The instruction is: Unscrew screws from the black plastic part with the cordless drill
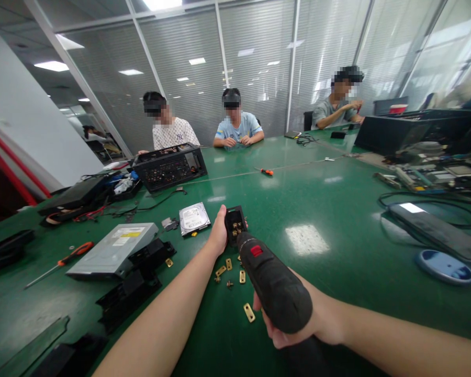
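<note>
My right hand [282, 319] is wrapped around the grip of a black cordless drill [275, 283] with a red switch on top. The drill's nose points into a small black box-shaped part [234, 215], which holds brass-coloured screws or terminals. Gripping that part from its left side is my left hand [220, 233], thumb up along the edge. Whether the drill's bit touches a screw is hidden. Loose brass plates [242, 276] and small screws [230, 284] lie on the green table just below. A hard drive [194, 218] rests left of my left hand.
An optical drive [115, 248], an orange-handled screwdriver [63, 262] and black plastic parts [129, 293] lie on the left. A black computer case [170, 167] stands farther back. Several people sit across the table [235, 183]. Circuit boards [439, 175] and a blue round lid-like object [444, 267] are on the right.
</note>
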`<state>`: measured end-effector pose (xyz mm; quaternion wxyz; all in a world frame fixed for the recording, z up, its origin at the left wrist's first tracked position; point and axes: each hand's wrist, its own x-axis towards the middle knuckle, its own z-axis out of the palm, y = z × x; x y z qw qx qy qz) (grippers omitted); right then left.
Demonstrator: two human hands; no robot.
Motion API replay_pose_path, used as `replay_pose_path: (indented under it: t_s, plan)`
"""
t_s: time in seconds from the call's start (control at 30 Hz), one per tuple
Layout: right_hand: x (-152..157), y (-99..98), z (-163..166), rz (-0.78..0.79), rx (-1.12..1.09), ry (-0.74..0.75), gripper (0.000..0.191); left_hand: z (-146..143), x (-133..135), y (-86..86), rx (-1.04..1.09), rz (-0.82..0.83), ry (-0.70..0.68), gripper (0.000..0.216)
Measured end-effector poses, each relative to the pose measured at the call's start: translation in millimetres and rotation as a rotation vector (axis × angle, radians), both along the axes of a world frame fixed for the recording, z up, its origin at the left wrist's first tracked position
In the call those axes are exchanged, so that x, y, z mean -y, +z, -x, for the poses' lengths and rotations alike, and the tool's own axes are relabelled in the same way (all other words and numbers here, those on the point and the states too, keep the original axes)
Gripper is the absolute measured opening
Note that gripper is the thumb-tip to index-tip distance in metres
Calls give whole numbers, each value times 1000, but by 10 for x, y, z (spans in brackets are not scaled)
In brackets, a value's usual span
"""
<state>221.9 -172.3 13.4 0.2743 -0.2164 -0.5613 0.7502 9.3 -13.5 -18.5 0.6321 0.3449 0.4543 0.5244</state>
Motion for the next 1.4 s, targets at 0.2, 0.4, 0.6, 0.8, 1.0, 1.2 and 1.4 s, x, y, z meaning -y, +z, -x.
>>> replay_pose_path:
  t_s: [0.2, 0.4, 0.6, 0.8, 1.0, 1.2, 1.4]
  plan:
    - [-13, 14, -2, -44, -23, -17, 56, -8, -9, -10, -15, -29, -13, 70]
    - [-6, -7, -15, -28, -14, -7, 58, 2, -16, -8, -9, -22, -15, 72]
    - [0, -30, 3, -21, -33, -24, 56, 16, -31, -25, -9, -34, -25, 70]
    - [-15, -82, 20, -21, -63, -29, 55, 2, -27, -11, 23, -34, -10, 69]
    - [-9, -90, 20, -24, -61, -37, 55, 3, -34, -5, -3, -22, -13, 70]
    - [4, -77, 11, -4, -79, -38, 55, 7, -44, -17, -6, -39, -36, 69]
    - [-5, -30, 3, -40, -36, -42, 56, -5, -32, -5, -23, -41, -12, 69]
